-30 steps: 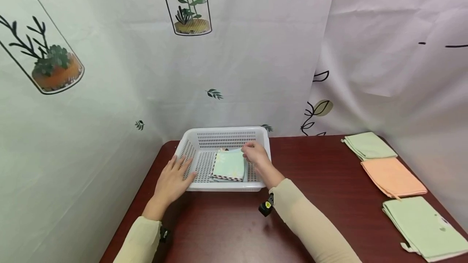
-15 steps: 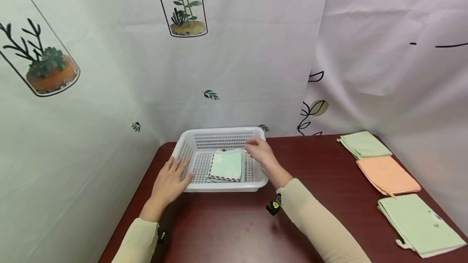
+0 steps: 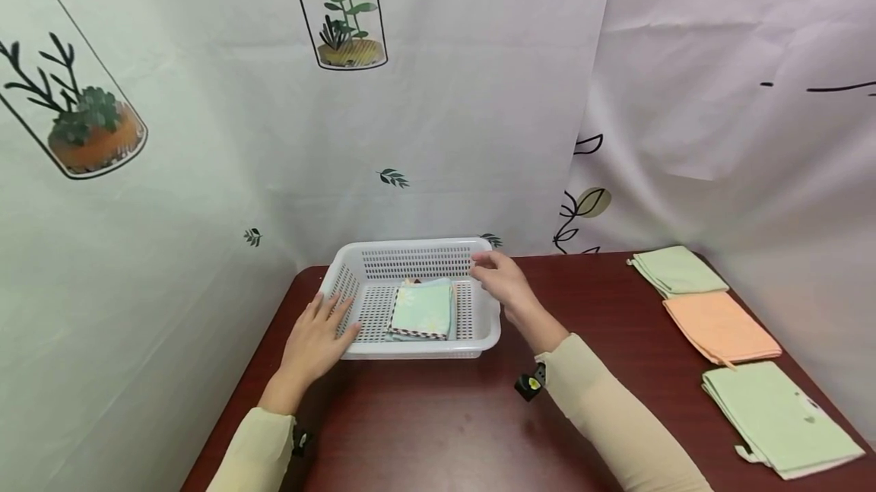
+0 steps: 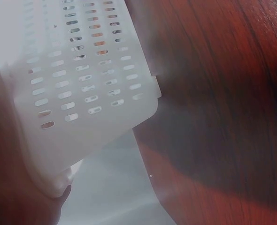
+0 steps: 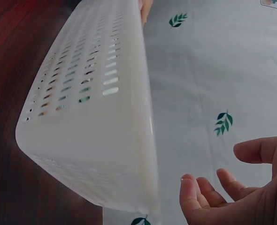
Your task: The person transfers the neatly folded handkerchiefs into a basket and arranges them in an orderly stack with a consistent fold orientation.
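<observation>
Right hand (image 3: 503,280): we've drawn it rightward from the folded cloths (image 3: 422,309), fingers loosely parted.
Left hand (image 3: 317,338): we rest spread fingers on the basket (image 3: 417,350).

right hand (image 3: 502,279) farther from folded cloths (image 3: 422,308), nearer basket (image 3: 494,328) rim

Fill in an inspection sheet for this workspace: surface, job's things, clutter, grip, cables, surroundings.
Surface: dark red-brown table.
Job's things: white basket with folded cloths inside; an orange cloth and two green cloths lie folded at the table's right.
Clutter: nothing seen.
Grip: left hand rests on the basket's left rim; right hand, by its right end, holds nothing.
Cables: nothing seen.
Surroundings: pale plant-print sheets hang behind and beside the table.
</observation>
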Motion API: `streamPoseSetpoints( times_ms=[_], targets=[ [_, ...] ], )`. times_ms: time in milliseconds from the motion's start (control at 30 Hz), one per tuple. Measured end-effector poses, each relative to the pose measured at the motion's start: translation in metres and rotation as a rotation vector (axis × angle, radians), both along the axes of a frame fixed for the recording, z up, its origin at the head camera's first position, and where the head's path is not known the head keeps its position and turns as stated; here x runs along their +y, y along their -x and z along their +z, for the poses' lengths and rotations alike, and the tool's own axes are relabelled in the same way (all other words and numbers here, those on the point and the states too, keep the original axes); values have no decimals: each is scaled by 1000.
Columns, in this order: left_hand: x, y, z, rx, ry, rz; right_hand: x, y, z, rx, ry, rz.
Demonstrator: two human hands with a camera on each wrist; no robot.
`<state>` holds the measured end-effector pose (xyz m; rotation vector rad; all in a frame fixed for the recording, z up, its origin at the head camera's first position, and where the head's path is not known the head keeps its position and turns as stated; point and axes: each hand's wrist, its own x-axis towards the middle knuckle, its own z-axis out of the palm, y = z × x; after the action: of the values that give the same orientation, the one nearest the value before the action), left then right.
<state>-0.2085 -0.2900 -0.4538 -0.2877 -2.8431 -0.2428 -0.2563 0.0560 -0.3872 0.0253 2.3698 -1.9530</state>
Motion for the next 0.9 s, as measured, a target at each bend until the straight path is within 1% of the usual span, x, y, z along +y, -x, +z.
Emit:
streamPoseSetpoints(
  times_ms=[133, 367, 567, 900],
  targets=[
    [-1, 1, 0, -1, -3, -2, 5, -1, 2, -5, 3, 2],
    [-2, 1, -1, -11, 2, -2, 15, -4, 2, 14, -37, -3],
    [-2, 1, -2, -19, 5, 2, 23, -6, 4, 24, -53, 12],
    [-2, 1, -2, -7, -7, -3, 44, -8, -3, 51, -56, 57]
  ],
)
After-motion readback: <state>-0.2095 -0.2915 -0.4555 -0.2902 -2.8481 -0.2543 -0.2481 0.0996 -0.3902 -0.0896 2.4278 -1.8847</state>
